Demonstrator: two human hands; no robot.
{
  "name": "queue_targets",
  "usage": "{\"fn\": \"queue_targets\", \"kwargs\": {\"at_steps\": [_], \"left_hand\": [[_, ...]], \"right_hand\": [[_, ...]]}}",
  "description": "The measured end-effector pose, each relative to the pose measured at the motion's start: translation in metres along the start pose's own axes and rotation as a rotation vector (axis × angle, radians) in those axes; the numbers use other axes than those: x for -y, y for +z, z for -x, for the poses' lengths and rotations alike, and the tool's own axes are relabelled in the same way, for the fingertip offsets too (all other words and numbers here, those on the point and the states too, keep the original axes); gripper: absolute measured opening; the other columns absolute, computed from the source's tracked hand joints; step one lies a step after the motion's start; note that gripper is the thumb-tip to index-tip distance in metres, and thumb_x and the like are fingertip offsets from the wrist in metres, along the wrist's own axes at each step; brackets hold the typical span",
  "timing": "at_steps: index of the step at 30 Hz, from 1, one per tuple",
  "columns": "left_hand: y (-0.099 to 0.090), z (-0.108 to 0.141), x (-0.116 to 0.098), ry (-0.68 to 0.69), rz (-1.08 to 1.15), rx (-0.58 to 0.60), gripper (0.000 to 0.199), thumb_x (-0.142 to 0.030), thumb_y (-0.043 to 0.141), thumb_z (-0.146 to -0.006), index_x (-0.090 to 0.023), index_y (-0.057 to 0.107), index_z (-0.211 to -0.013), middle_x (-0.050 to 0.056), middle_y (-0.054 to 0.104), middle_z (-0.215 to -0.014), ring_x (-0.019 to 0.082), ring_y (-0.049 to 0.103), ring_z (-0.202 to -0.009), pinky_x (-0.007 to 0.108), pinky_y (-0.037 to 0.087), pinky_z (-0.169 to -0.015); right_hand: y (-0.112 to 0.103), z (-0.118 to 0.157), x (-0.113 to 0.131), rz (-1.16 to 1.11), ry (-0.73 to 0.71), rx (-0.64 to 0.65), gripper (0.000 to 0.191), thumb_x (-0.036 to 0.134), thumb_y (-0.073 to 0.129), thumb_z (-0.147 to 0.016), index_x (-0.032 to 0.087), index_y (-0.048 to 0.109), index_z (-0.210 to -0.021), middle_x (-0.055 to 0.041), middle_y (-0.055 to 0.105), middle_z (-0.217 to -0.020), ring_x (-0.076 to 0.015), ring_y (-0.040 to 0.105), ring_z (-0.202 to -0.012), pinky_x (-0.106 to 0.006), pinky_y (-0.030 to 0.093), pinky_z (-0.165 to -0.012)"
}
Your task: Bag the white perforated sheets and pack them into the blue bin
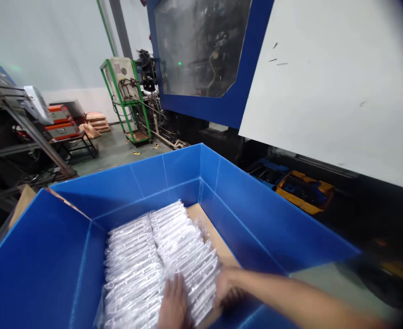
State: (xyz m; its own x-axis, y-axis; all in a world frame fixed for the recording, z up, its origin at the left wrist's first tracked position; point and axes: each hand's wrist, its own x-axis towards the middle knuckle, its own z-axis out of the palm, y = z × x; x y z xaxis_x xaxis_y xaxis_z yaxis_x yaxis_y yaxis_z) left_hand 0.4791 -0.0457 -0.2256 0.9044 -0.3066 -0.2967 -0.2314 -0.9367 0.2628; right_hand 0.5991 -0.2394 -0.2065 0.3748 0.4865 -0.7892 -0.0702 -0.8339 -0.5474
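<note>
Both hands [174,304] [226,289] pressing bagged parts [160,260] inside blue bin [256,214].

Blue bin walls [263,214] hem packets [160,256]; open above, cardboard strip [215,240] free right.

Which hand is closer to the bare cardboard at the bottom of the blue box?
The right. The right hand presses the right edge of the bagged white parts, next to the cardboard. The left hand lies on the stack's middle, farther from it.
</note>
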Motion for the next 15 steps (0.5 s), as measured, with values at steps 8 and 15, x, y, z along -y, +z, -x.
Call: {"fn": "queue_targets", "kwargs": {"at_steps": [8,15], "left_hand": [[0.014,-0.006,-0.008,0.263,-0.066,-0.145,0.101,-0.049,0.067,-0.062,-0.031,0.008,-0.142,0.009,0.000,-0.154,0.034,-0.007,-0.139,0.064,0.009,-0.109],[0.035,-0.017,0.003,0.249,-0.038,-0.134,0.071,-0.050,0.053,-0.077,-0.037,0.021,-0.139,0.012,0.006,-0.154,0.040,-0.005,-0.137,0.071,0.006,-0.104]], "right_hand": [[-0.018,0.014,-0.012,-0.206,0.177,-0.204,0.061,0.041,0.062,-0.077,0.026,0.035,-0.130,-0.0087,0.061,-0.111,-0.0229,0.066,-0.081,-0.036,0.057,-0.062],[-0.025,0.004,-0.024,-0.457,0.272,-0.180,0.067,0.049,0.067,-0.059,0.019,0.047,-0.116,-0.0194,0.062,-0.108,-0.0304,0.068,-0.074,-0.043,0.056,-0.053]]}}
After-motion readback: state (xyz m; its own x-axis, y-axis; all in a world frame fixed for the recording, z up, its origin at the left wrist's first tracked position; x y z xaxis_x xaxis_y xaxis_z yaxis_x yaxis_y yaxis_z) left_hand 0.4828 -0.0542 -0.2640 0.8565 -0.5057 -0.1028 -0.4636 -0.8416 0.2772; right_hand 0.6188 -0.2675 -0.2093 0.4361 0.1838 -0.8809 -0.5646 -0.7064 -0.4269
